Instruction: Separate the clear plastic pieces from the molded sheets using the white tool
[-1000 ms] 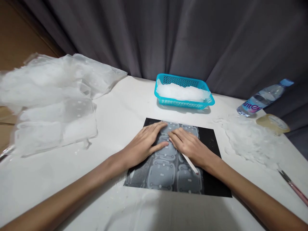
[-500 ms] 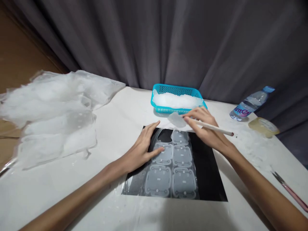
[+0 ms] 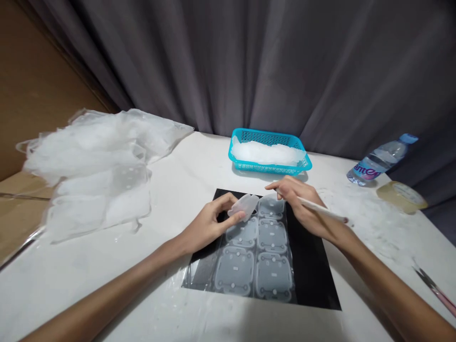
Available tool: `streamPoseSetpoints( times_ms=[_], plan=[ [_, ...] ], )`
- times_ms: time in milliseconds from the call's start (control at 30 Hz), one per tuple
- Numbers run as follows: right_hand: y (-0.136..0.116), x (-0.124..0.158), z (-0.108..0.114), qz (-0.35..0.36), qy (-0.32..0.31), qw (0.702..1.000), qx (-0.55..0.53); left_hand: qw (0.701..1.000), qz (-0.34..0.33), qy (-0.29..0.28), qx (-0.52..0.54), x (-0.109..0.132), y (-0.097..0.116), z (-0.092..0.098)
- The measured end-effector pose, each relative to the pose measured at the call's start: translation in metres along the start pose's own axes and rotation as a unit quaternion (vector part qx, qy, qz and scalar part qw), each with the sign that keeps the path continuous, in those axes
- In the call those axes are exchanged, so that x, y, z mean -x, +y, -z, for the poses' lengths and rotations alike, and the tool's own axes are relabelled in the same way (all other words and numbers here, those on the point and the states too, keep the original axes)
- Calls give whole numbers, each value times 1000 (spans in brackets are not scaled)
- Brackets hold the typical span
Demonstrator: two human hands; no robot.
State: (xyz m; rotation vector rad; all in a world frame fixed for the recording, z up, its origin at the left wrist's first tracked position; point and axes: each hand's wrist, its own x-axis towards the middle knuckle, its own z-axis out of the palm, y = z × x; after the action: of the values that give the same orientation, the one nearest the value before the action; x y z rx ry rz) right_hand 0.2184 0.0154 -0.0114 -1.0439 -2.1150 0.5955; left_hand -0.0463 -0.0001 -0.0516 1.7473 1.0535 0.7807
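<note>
In the head view, my left hand [image 3: 217, 221] pinches a loose translucent rounded piece [image 3: 246, 205] between thumb and fingers, tilted above the upper left of a clear sheet. The sheet [image 3: 273, 273] bears several frosted rounded-square shapes with small dots and lies on a black mat [image 3: 313, 280]. My right hand [image 3: 302, 202] is closed around a slim white pen-like tool [image 3: 322, 209], near the sheet's upper right shape. The tool's tip is hidden by the fingers, and its dark end points right. Behind the loose piece shows part of a dark cut-out opening.
A blue basket [image 3: 272, 169] with translucent pieces stands at the back. White plastic sheets [image 3: 96, 166] are piled left. On the right are a water bottle [image 3: 379, 164], a roll of tape [image 3: 402, 195], thin clear scraps [image 3: 359, 223] and pink-handled tweezers [image 3: 438, 292].
The loose translucent piece has passed from my right hand to my left, which has lifted off the sheet and closed on it. My right hand still holds the tool. The view has shifted slightly.
</note>
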Motion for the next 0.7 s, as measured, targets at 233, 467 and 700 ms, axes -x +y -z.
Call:
streamPoseSetpoints(
  times_ms=[233,467,700],
  plan=[
    [14,7,-36,96,-8,986,138,980,38,-22,193,-3,-5,-6],
    [19,11,-44,120,4,973,195,979,39,-35,197,-1,-8,-5],
    [15,9,-38,130,31,971,198,992,53,17,117,-4,0,-7]
  ],
)
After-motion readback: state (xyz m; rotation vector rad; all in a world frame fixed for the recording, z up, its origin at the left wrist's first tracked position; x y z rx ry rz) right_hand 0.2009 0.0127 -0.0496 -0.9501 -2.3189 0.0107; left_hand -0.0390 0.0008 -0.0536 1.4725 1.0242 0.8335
